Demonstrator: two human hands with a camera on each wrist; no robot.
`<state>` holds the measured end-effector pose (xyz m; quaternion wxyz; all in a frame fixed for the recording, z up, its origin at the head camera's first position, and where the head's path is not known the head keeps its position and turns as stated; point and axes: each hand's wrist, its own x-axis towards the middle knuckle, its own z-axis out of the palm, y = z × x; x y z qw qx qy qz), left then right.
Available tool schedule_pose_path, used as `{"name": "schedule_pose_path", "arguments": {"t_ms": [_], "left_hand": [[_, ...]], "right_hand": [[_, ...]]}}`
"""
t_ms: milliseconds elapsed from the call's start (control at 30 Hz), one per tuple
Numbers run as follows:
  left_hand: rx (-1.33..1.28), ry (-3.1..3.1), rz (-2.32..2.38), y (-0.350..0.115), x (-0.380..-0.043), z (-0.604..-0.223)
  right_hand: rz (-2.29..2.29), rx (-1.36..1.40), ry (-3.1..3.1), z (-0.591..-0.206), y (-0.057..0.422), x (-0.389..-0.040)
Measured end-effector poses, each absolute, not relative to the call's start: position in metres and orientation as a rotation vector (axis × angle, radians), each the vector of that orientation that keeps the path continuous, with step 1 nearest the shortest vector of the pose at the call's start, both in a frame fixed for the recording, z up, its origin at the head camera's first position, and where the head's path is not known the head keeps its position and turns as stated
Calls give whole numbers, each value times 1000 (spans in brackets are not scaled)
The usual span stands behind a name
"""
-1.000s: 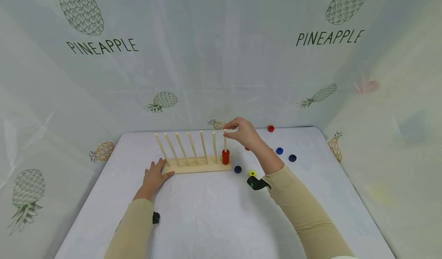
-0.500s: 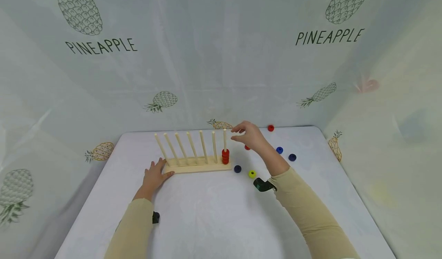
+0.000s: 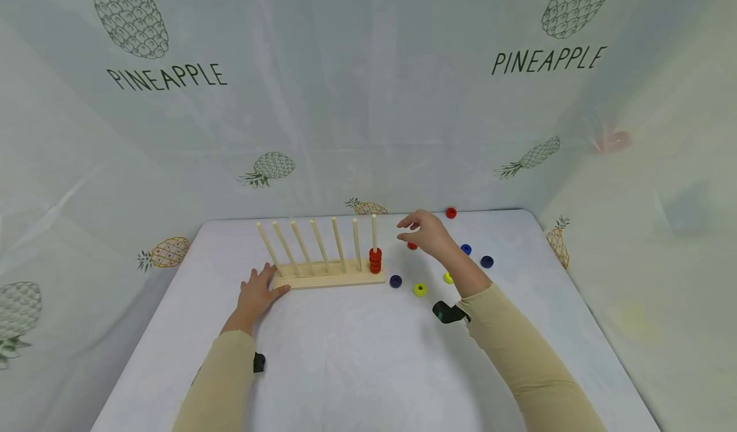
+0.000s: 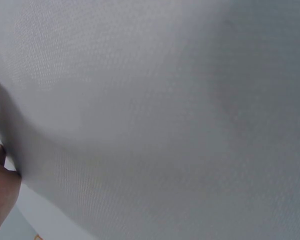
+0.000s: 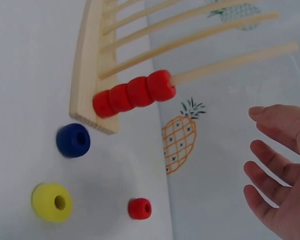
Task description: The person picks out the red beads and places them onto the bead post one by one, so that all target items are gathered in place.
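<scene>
A pale wooden peg rack (image 3: 334, 281) with several upright pegs stands at the back of the table. Several red beads (image 5: 135, 93) are stacked on its rightmost peg, whose upper part is bare. My left hand (image 3: 255, 296) holds the rack's left end, thumb along the front edge and fingers behind. To the right of that peg, my right hand (image 3: 430, 233) hangs in the air with fingers loosely bent, holding nothing. Below it in the head view lies a loose red bead (image 3: 412, 246). By the rack's right end sit a dark blue bead (image 5: 73, 140) and a yellow bead (image 5: 51, 202).
Farther right lie a blue bead (image 3: 466, 249), a darker blue bead (image 3: 486, 262) and another yellow bead (image 3: 448, 278) partly behind the right forearm. One red bead (image 3: 451, 212) is at the table's back edge. A pineapple-print curtain (image 3: 345, 99) hangs behind the white table (image 3: 345, 368).
My right hand has let go at the rightmost peg's top and moved right and slightly down. The yellow bead beside the forearm has come into sight. My left hand stays on the rack.
</scene>
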<state>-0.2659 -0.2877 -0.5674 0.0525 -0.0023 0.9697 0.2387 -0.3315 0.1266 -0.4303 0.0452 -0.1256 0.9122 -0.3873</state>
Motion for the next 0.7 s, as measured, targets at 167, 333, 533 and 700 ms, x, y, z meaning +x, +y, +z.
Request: {"name": "schedule_pose_path", "arguments": {"t_ms": [167,333,533,700], "left_hand": [[-12,2951,740,-288,-265,-568],[0,2960,761,-289,-266,-570],[10,2953,754,-290,-266,-570],[6,2951,754,-289,-266,-570]], "right_hand": [[-1187,-339,2780,-442,137,-333],[-1174,-288,2781,-452,146,-336],[-1174,-254,2768,-461,154,-337],[-1173,-250,2768,-471,163,-337]]}}
